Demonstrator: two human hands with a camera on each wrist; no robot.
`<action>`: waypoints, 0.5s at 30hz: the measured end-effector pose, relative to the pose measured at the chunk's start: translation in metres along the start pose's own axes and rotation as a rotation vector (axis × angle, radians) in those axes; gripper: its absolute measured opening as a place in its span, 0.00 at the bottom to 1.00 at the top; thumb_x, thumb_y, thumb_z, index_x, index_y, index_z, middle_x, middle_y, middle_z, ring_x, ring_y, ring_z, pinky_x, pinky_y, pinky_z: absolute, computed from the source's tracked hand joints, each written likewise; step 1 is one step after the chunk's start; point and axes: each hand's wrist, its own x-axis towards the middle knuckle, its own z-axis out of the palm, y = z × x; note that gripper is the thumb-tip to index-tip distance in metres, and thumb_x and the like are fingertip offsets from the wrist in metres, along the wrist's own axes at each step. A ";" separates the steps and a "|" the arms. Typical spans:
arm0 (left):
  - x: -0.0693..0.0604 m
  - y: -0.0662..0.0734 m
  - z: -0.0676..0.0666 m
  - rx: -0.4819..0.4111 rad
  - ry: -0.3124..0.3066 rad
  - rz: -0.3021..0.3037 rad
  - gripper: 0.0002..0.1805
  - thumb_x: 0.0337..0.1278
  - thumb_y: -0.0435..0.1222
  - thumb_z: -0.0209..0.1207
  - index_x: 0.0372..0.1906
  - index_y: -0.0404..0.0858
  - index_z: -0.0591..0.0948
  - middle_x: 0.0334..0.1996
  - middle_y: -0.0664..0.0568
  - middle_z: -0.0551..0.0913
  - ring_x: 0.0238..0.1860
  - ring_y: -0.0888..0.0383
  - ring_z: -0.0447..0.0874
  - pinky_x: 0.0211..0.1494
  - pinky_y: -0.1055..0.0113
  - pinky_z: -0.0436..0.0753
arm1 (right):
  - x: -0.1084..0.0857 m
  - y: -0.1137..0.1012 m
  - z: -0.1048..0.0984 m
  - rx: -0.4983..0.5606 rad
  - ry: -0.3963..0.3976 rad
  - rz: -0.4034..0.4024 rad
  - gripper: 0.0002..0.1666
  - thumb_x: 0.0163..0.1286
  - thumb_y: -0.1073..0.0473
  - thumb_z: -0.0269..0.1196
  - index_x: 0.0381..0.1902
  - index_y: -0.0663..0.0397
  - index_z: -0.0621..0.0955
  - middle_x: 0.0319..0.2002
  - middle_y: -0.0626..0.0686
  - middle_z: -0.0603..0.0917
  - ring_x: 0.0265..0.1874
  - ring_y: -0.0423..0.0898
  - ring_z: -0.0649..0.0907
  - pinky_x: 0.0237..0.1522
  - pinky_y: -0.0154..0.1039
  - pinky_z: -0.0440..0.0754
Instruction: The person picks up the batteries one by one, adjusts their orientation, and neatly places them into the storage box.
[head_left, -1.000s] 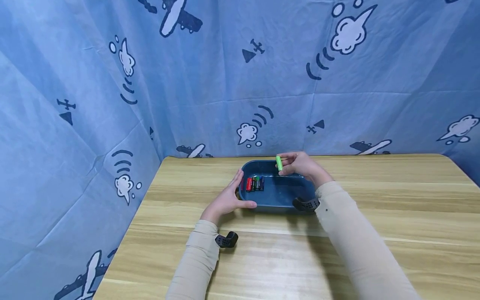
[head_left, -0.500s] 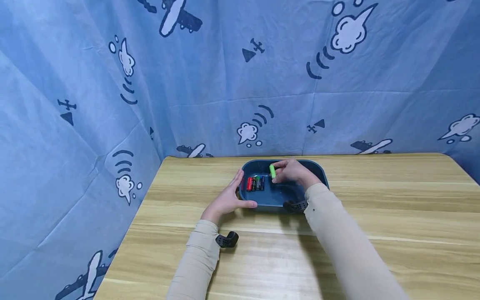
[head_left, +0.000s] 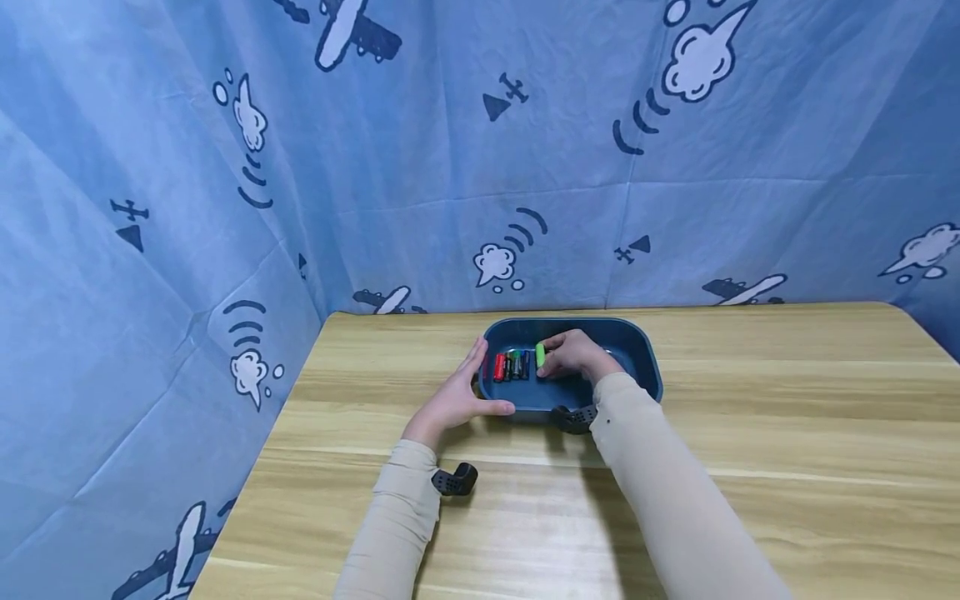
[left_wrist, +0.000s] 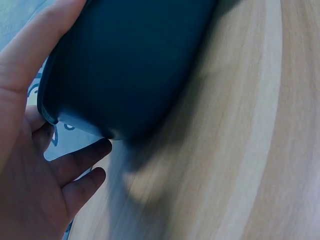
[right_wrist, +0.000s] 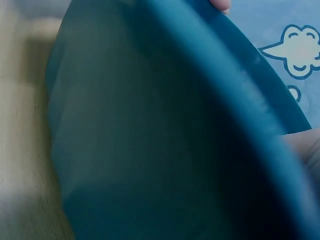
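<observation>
A dark blue plastic bin [head_left: 647, 367] stands on the table. My left hand [head_left: 453, 400] holds its left end, thumb along the front wall and fingers round the left side; the left wrist view shows the hand [left_wrist: 35, 165] at the bin's corner. Inside, a red battery [head_left: 499, 367] and several darker batteries [head_left: 516, 365] stand side by side in a row at the left. My right hand [head_left: 573, 354] is down in the bin and pinches a bright green battery [head_left: 540, 356] upright, just right of that row. The right wrist view has the bin wall in front, hiding the battery.
A wood-grain table [head_left: 787, 433] extends around the bin. Behind it hangs a blue curtain [head_left: 420, 208] with cloud and plane prints. Black wrist devices are on the left wrist [head_left: 455, 479] and the right wrist [head_left: 573, 419], the latter close to the bin's front rim.
My right hand has moved left and down into the bin with the green battery, from above the back rim to beside the row. My left hand has stayed put.
</observation>
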 end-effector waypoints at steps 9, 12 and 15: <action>0.000 0.001 0.000 -0.003 -0.002 0.000 0.60 0.41 0.49 0.70 0.73 0.53 0.40 0.72 0.66 0.36 0.71 0.61 0.37 0.70 0.58 0.48 | -0.002 -0.002 0.004 -0.020 -0.007 0.013 0.33 0.48 0.73 0.70 0.55 0.66 0.75 0.49 0.64 0.77 0.31 0.46 0.83 0.38 0.39 0.82; 0.000 -0.001 -0.001 -0.003 0.002 0.006 0.60 0.42 0.48 0.70 0.73 0.53 0.41 0.72 0.67 0.36 0.71 0.61 0.37 0.70 0.57 0.48 | 0.001 -0.003 0.005 -0.026 -0.010 0.013 0.34 0.49 0.74 0.69 0.56 0.66 0.74 0.51 0.65 0.76 0.31 0.45 0.83 0.39 0.40 0.82; 0.001 -0.001 -0.001 0.000 0.001 0.011 0.60 0.42 0.49 0.70 0.73 0.53 0.41 0.72 0.67 0.36 0.71 0.61 0.37 0.70 0.58 0.49 | 0.000 -0.006 0.004 -0.036 -0.016 0.041 0.34 0.50 0.73 0.70 0.57 0.65 0.74 0.52 0.64 0.76 0.33 0.47 0.83 0.42 0.42 0.81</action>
